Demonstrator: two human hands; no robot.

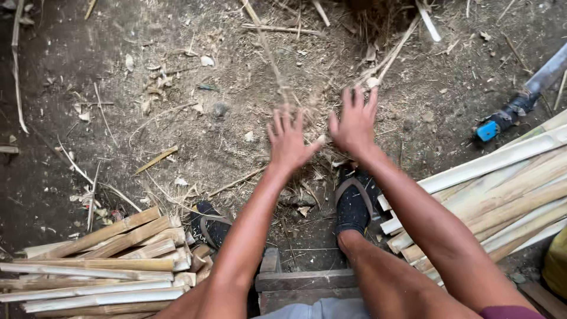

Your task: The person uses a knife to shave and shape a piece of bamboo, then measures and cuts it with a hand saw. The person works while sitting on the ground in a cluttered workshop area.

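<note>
Hands, left (pixel 289 140) and right (pixel 355 124), apart, fingers splayed, empty over fibrous dirt (pixel 236 112), beside split bamboo slats (pixel 100 266).

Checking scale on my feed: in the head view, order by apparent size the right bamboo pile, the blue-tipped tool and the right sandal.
1. Right bamboo pile, largest.
2. Right sandal.
3. Blue-tipped tool; cut off by the frame edge, so its rank against the sandal is unsure.

**No packaging or signs here**

Nothing in view is a package, label, sign or screen. From where I stand there is only bare dirt ground with scraps lying on it, and none of it carries wrapping, a printed tag or any kind of display.
</note>
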